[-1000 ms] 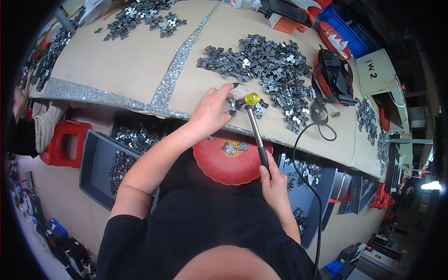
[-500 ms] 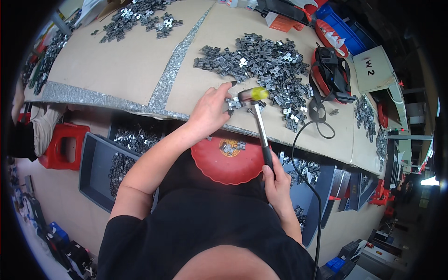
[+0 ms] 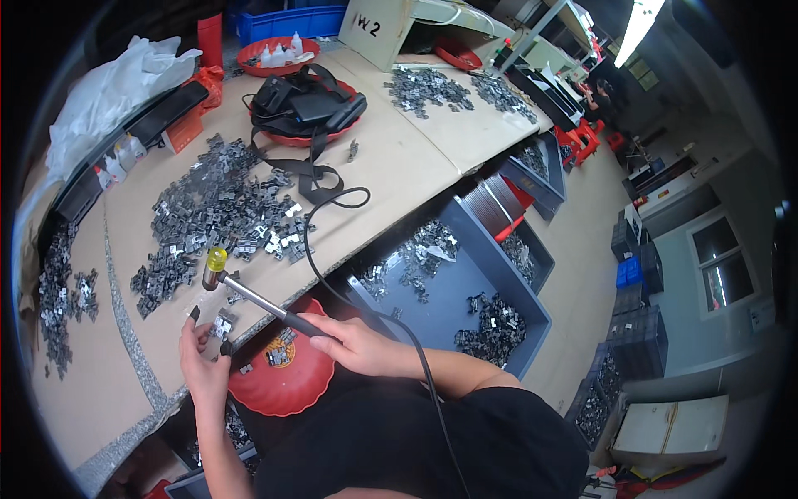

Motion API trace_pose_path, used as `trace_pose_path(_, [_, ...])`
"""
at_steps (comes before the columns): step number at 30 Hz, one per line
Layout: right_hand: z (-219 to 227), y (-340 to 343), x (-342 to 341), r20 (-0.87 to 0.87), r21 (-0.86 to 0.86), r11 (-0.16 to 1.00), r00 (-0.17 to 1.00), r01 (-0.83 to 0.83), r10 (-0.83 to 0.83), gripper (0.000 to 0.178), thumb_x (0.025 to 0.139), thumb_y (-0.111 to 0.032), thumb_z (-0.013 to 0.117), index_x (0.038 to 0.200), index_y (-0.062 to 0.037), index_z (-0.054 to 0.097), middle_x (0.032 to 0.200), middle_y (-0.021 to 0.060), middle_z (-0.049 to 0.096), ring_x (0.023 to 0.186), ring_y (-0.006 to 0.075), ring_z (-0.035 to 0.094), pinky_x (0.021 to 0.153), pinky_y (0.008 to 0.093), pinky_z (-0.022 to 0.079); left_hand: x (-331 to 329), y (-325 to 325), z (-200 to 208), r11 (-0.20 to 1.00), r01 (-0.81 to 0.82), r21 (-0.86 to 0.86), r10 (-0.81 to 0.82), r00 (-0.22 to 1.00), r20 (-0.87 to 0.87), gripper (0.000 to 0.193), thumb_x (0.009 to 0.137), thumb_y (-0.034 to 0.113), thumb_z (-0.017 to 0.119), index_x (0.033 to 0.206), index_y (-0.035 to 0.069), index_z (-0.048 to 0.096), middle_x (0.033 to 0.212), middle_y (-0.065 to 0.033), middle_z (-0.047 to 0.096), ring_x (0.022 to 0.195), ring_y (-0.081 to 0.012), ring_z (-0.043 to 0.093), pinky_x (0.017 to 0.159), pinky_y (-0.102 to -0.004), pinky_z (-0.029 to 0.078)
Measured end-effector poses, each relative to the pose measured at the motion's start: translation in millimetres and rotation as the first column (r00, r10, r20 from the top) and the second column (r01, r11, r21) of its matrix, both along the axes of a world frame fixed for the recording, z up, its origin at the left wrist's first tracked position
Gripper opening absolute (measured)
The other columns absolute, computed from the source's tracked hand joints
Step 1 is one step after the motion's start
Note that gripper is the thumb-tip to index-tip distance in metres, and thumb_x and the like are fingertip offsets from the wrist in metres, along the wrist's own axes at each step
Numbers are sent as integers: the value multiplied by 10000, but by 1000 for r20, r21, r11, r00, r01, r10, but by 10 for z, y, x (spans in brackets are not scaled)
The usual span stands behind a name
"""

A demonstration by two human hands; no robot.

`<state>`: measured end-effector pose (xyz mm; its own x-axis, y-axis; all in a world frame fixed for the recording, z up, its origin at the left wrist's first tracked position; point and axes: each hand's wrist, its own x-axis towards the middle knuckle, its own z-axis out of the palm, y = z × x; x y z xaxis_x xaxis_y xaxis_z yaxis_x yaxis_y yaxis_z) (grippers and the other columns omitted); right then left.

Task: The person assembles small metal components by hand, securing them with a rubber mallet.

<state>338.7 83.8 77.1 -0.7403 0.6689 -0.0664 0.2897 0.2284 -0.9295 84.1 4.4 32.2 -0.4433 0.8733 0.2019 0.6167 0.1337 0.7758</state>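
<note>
My right hand (image 3: 359, 344) is wrapped round the black handle of a hammer (image 3: 259, 301). Its yellow-tipped head is raised over the near edge of the table, up and left of the hand. My left hand (image 3: 202, 366) rests at that edge with black covers on two fingertips, thumb and forefinger spread. A small silver metal part (image 3: 223, 323) lies beside them; the thumb is close to it, but whether they touch I cannot tell. Below the edge, a red scalloped plate (image 3: 287, 391) bears a few metal parts. A big heap of dark metal parts (image 3: 220, 200) lies beyond the hammer.
A black strapped device (image 3: 307, 104) sits on a red tray, its cable (image 3: 399, 320) running down across my right arm. Grey bins (image 3: 519, 353) with metal parts stand below the table at right. More part piles (image 3: 428, 90), small bottles (image 3: 120, 158) and a blue crate (image 3: 291, 23) lie farther off.
The view has swung to the right, bringing more bins and floor into sight. The hammer stays in my right hand, its head now apart from the metal part. My left hand remains beside that part.
</note>
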Motion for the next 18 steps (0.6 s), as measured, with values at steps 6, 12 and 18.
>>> trace_pose_path(6, [-205, 62, 85, -71, 303, 951, 997, 61, -42, 394, 861, -172, 519, 1222, -33, 439, 871, 206, 607, 761, 245, 634, 679, 311, 474, 338, -144, 178, 999, 24, -34, -25, 999, -23, 592, 578, -73, 607, 1145, 4, 457, 989, -149, 567, 937, -311, 525, 803, -364, 434])
trace_pose_path(12, [11, 37, 258, -9, -117, 973, 980, 197, -199, 415, 872, -109, 488, 1270, -24, 409, 641, -20, 485, 512, 27, 435, 459, 175, 359, 365, -98, 353, 976, 215, 14, -210, 965, -157, 481, 536, -91, 569, 1010, -16, 527, 935, -134, 568, 905, -307, 515, 789, -351, 428])
trace_pose_path(18, [-103, 40, 148, 0, -145, 977, 987, 156, -158, 401, 890, -105, 453, 1275, -10, 396, 613, -15, 464, 472, 20, 400, 428, 164, 329, 438, 281, 136, 984, -140, 105, 157, 972, -177, 577, 585, -4, 658, 1120, -14, 441, 965, -140, 554, 920, -308, 491, 808, -371, 414])
